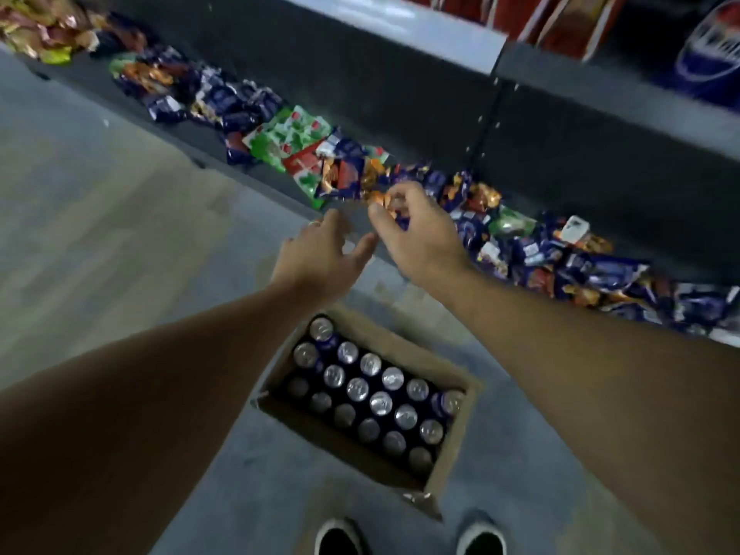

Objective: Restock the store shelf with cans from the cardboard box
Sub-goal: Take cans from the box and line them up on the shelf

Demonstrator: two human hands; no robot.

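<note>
Everything is looking blurry, and our black shoes (340,540) are getting cut off at the bottom. Our left hand (320,256) is hanging open, holding nothing. Our right hand (418,238) is curling over snack packets (304,138) on the dark grey shelf (400,94); we cannot tell if it is pinching one. The brown cardboard box (404,346) is sitting on the floor under our arms, running slantwise from far left to near right, its dark cans (380,403) standing up.

open cardboard box (448,470) on floor, upright cans (380,402) inside.
</note>
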